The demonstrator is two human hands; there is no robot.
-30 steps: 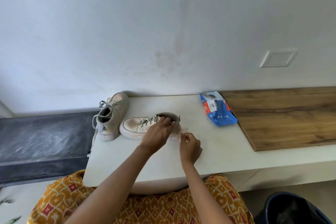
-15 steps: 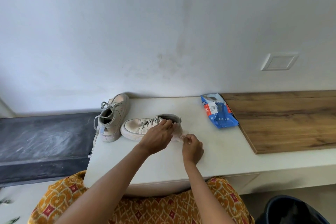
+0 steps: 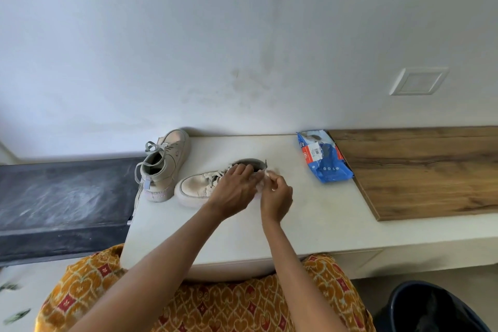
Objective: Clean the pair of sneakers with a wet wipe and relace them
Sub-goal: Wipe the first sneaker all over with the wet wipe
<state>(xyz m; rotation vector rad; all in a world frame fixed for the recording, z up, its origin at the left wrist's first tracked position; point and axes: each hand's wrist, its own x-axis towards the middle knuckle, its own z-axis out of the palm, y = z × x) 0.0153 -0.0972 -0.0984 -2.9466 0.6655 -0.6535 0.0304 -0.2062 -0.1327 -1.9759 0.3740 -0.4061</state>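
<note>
Your left hand (image 3: 234, 188) grips the near cream leather sneaker (image 3: 196, 186) on the white table (image 3: 310, 213); your right hand (image 3: 276, 195) pinches a thin white wet wipe (image 3: 266, 173) at its heel. Crumpled blue wipe packet (image 3: 323, 160) lies near.

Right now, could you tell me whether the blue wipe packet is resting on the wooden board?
No, the blue wipe packet lies on the white counter, just left of the wooden board.

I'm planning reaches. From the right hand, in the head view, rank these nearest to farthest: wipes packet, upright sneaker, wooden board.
From the right hand:
1. Wipes packet, to its right, by the wall.
2. Upright sneaker, to the left, past the other shoe.
3. Wooden board, far right.
</note>
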